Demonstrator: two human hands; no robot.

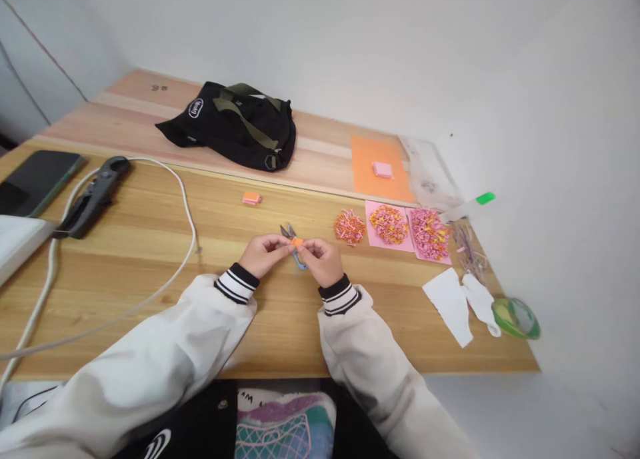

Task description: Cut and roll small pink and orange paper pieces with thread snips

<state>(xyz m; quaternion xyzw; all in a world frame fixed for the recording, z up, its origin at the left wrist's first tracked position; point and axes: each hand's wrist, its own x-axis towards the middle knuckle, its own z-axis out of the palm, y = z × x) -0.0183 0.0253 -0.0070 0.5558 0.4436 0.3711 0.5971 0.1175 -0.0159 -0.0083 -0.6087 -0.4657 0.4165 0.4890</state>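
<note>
Between the fingertips of both hands is a small orange piece of paper (pixel 297 242). My left hand (pixel 265 254) pinches its left side, and my right hand (pixel 323 260) pinches the right side. Right beneath the paper lies a pair of scissors (pixel 287 231) with blue handles, partly hidden by my fingers. A short way beyond my left hand, a small stack of orange and pink paper slips (pixel 251 198) rests on the wooden table (pixel 280 319). To the right of my right hand sits a loose heap of tiny pink and orange pieces (pixel 349 227).
Two more heaps, one pink, orange and yellow (pixel 389 224) and one mostly pink (pixel 430 234), lie on pink sheets. Farther back are an orange sheet (pixel 365 169) with a pink stack (pixel 383 170), and a black bag (pixel 240 129). White paper (pixel 450 304), a green tape roll (pixel 516 318) and a power strip (pixel 95 196) flank the sides.
</note>
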